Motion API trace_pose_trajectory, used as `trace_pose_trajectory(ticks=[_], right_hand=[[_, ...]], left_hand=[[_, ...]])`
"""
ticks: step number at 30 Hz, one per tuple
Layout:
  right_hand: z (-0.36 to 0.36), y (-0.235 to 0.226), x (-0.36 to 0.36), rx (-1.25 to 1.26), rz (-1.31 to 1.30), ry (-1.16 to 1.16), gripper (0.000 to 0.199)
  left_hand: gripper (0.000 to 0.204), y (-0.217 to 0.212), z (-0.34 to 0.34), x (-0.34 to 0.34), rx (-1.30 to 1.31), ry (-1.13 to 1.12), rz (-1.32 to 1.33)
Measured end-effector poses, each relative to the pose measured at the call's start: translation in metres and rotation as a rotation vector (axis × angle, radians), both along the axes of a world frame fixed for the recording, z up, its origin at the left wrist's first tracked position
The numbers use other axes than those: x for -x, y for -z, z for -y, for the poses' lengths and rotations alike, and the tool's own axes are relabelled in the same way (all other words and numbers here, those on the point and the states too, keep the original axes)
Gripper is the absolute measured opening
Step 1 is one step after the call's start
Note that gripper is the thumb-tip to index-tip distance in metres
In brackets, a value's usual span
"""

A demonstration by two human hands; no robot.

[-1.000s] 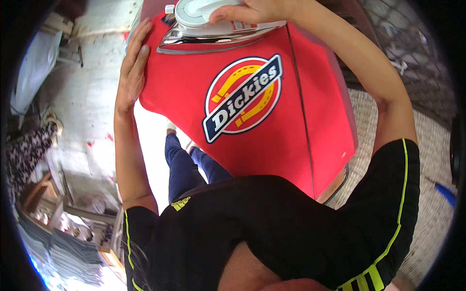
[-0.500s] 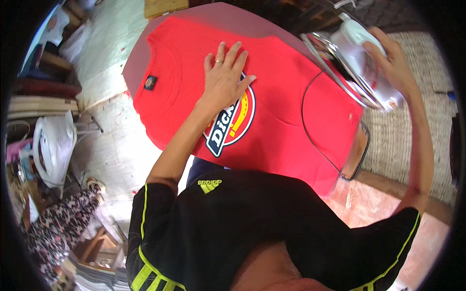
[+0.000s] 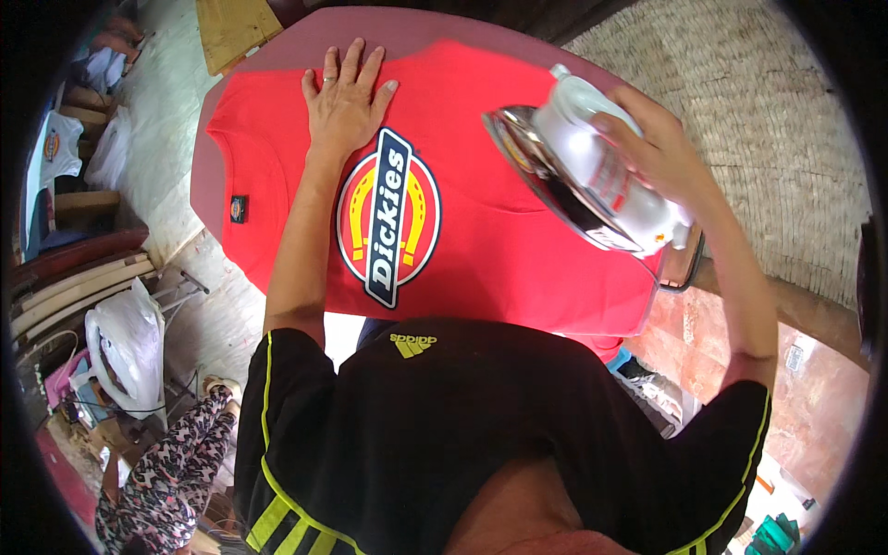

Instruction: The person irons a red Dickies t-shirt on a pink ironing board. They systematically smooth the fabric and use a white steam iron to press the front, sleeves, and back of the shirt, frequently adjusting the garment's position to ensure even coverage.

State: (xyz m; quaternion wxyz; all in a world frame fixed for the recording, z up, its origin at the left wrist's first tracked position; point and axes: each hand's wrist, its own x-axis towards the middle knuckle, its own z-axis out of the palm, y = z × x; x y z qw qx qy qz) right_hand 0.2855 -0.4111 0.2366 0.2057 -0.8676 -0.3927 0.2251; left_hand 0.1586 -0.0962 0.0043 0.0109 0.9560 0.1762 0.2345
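A red T-shirt (image 3: 481,250) with a large round yellow, blue and white emblem lies spread over an ironing board (image 3: 398,23). My left hand (image 3: 344,97) presses flat on the shirt near its top, fingers spread. My right hand (image 3: 657,153) grips the handle of a white clothes iron (image 3: 578,176), which is lifted and tilted so its shiny soleplate faces left, above the shirt's right part.
A metal iron rest (image 3: 683,273) sticks out at the board's right end. A woven mat (image 3: 740,102) covers the floor to the right. White bags (image 3: 125,342), stacked boards and folded clothes crowd the left side. A person's patterned legs (image 3: 162,462) show at lower left.
The view has swung round, so the shirt now lies more upright in the picture. My left hand slid from the emblem up to the shirt's top. The iron stays raised in my right hand.
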Motion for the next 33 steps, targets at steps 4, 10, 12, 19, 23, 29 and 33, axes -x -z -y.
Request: trace_pose_trajectory(ticks=[4,10,12,19,23,29,33], right_hand=[[-0.033,0.056,0.006,-0.161,0.049,-0.005,0.032],[-0.067,0.094,0.020,-0.324,0.260,0.058,0.034],[-0.082,0.104,0.002,-0.261,0.319,0.069,0.037],[-0.032,0.111,0.013,-0.086,0.256,0.124,0.038],[-0.003,0.100,0.005,-0.130,0.378,0.117,0.038],[-0.056,0.090,-0.014,-0.186,0.366,0.149,0.048],[-0.050,0.069,0.010,-0.130,0.178,0.211,0.050]], left_hand=[[0.058,-0.002,0.000,0.002,-0.013,-0.024,-0.040],[0.057,0.008,-0.001,-0.002,0.002,0.030,0.051],[0.059,0.009,-0.003,-0.002,0.012,0.043,0.049],[0.062,0.015,-0.011,-0.006,-0.009,0.084,0.080],[0.056,0.002,-0.004,-0.003,0.048,0.234,0.231],[0.065,-0.018,0.120,0.075,0.361,0.787,0.095],[0.094,-0.021,0.217,0.141,0.237,0.955,-0.313]])
